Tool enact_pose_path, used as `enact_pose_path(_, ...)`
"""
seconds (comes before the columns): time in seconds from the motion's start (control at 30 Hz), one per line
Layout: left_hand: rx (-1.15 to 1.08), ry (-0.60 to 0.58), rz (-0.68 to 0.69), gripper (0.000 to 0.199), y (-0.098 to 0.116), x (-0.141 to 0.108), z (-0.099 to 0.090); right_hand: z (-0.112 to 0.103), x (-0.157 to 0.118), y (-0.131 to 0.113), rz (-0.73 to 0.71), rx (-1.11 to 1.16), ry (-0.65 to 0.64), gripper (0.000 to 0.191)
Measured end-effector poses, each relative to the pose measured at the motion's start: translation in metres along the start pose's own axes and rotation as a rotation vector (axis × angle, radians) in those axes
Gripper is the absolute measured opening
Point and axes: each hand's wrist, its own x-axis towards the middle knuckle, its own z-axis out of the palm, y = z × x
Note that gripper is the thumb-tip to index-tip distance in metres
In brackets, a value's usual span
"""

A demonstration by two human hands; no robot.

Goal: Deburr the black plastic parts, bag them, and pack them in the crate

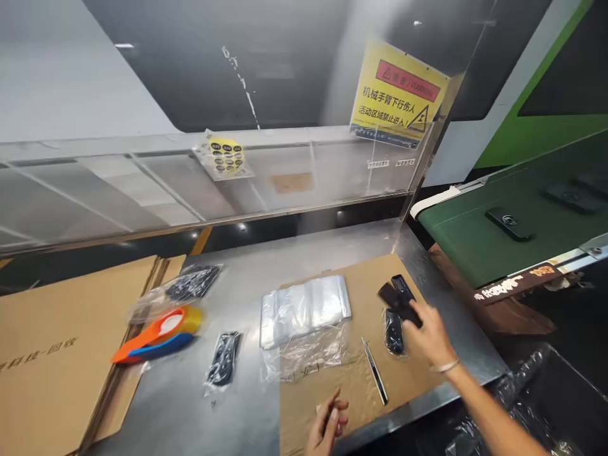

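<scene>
My right hand (430,339) grips a flat black plastic part (396,301) between thumb and fingers, blurred by motion. It hovers over the right side of a brown cardboard sheet (332,392). Beneath and beside it lie another dark part (403,286) and a bagged black part (393,330). My left hand (327,421) rests at the front of the sheet, fingers loosely curled and apart, nothing visible in them. Between the hands lies a slim utility knife (375,373). Behind my left hand is a stack of clear plastic bags (306,310).
A green conveyor belt (456,221) at right carries a black part (509,223). On the metal table (185,392) lie a bagged black part (224,359), an orange and blue tape dispenser (161,335) and a bagged dark bundle (194,283). Flattened cardboard boxes (57,354) are stacked left; a clear panel (285,145) stands behind.
</scene>
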Motion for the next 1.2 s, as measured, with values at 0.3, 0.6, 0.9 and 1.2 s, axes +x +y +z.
enact_pose_path(0.3, -0.668, 0.312, -0.08, 0.049, 0.024, -0.028, 0.017, 0.034, -0.137, -0.15, -0.295, 0.784, -0.321, 0.054)
enact_pose_path(0.6, -0.698, 0.229, 0.007, 0.057, 0.053, -0.063, -0.026, 0.117, -0.148, -0.136, -0.23, 0.39, -0.538, 0.032)
enact_pose_path(0.9, -0.674, -0.01, -0.008, 0.069, 0.092, -0.07, -0.059, 0.176, -0.165, -0.154, -0.363, 0.343, -0.465, 0.041)
enact_pose_path(1.2, -0.706, -0.152, -0.112, 0.068, 0.095, -0.069, -0.09, 0.072, -0.081, -0.208, -0.254, 0.639, -0.394, 0.037)
